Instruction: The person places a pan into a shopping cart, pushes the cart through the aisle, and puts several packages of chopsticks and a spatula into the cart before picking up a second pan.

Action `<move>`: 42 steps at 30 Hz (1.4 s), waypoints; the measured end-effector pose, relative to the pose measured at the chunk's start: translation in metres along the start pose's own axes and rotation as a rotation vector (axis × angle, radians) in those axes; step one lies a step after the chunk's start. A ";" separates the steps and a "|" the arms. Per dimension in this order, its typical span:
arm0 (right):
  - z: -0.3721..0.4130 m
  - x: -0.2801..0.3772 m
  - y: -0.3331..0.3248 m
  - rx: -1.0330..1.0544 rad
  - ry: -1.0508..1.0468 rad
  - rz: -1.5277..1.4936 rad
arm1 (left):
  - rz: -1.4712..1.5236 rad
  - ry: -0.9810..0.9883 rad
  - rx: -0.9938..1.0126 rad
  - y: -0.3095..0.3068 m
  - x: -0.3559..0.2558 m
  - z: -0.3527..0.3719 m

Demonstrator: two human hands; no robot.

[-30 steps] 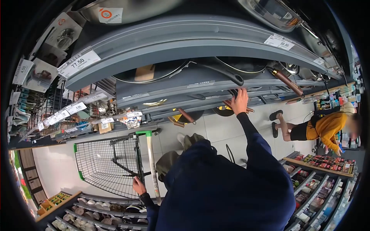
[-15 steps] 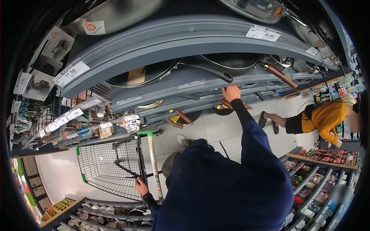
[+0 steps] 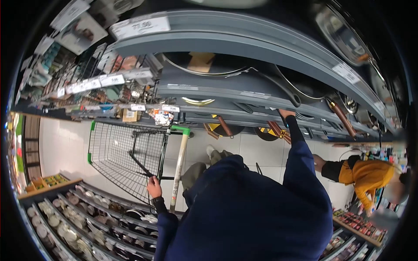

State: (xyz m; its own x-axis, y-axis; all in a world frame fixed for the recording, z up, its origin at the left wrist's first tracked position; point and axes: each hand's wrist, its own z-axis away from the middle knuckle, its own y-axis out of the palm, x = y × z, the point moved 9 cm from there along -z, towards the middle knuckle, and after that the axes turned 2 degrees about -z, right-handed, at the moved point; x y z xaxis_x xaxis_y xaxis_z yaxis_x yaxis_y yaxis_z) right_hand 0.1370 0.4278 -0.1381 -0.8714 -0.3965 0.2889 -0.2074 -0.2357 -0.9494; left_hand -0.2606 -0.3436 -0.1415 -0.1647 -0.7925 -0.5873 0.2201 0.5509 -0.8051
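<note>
My left hand (image 3: 154,187) is closed at the rear edge of the wire shopping cart (image 3: 124,161), beside its pale push bar (image 3: 178,174). My right arm stretches to the shelf, and my right hand (image 3: 286,114) reaches in below the edge of the frying pan tier. Its fingers are mostly hidden there, so whether they grip anything does not show. Just above it hangs the black handle (image 3: 278,87) of a large frying pan (image 3: 209,69). Below, brown-handled pans (image 3: 274,130) lie on a lower tier.
Another pan with a brown handle (image 3: 342,116) sits further right. Kitchen tools hang on racks (image 3: 104,82) at left. A person in a yellow top (image 3: 370,174) stands at the right. Shelves of bowls and cups (image 3: 87,213) line the aisle behind me. Pale tiles (image 3: 244,152) cover the floor.
The view has turned, so the shelf and cart appear shifted. My right hand has gone further in below the shelf edge. My left hand stays at the cart.
</note>
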 end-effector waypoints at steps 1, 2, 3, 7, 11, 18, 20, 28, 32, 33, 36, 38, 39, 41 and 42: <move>-0.009 -0.015 0.011 -0.036 -0.017 0.020 | 0.018 -0.016 0.005 0.001 0.002 0.000; -0.018 -0.029 0.024 -0.074 -0.032 0.039 | 0.036 -0.028 0.012 0.002 0.006 -0.002; -0.015 -0.021 0.017 -0.097 -0.059 0.027 | 0.047 -0.008 -0.009 0.002 0.010 -0.004; -0.001 -0.003 -0.002 -0.037 -0.004 0.012 | 0.026 -0.021 -0.031 -0.002 0.007 -0.006; 0.000 0.008 -0.007 -0.011 -0.018 0.108 | 0.012 -0.005 -0.055 -0.005 0.004 -0.007; 0.040 0.028 -0.051 -0.161 0.078 -0.024 | 0.058 -0.040 -0.007 0.001 0.010 -0.011; 0.055 0.046 -0.071 -0.128 0.059 -0.085 | 0.039 -0.054 0.000 0.006 0.019 -0.013; 0.108 0.062 -0.098 -0.142 0.097 -0.076 | 0.029 -0.010 0.007 0.005 0.013 -0.018; 0.128 0.051 -0.088 -0.153 0.150 -0.092 | 0.021 0.005 0.006 0.000 0.005 -0.020; 0.133 0.051 -0.089 -0.139 0.157 -0.096 | 0.004 0.015 0.000 0.000 0.005 -0.021; 0.158 0.051 -0.093 -0.150 0.156 -0.123 | -0.005 0.000 0.021 0.002 0.011 -0.020; 0.176 0.047 -0.093 -0.196 0.117 -0.088 | -0.010 0.012 -0.014 0.001 0.013 -0.022; 0.186 0.043 -0.088 -0.204 0.091 -0.105 | -0.003 0.027 -0.037 -0.003 0.007 -0.021; 0.215 0.050 -0.084 -0.223 0.144 -0.078 | 0.009 0.012 -0.007 0.000 0.017 -0.026; 0.230 0.053 -0.083 -0.272 0.106 -0.100 | 0.016 -0.012 0.026 0.003 0.022 -0.023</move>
State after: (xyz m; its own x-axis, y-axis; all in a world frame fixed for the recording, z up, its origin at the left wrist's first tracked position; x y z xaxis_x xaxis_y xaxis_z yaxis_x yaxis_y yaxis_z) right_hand 0.2100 0.2226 -0.0156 -0.8792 -0.2855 0.3814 -0.3931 -0.0174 -0.9193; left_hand -0.2858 -0.3537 -0.1590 -0.1491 -0.7870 -0.5986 0.2478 0.5563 -0.7932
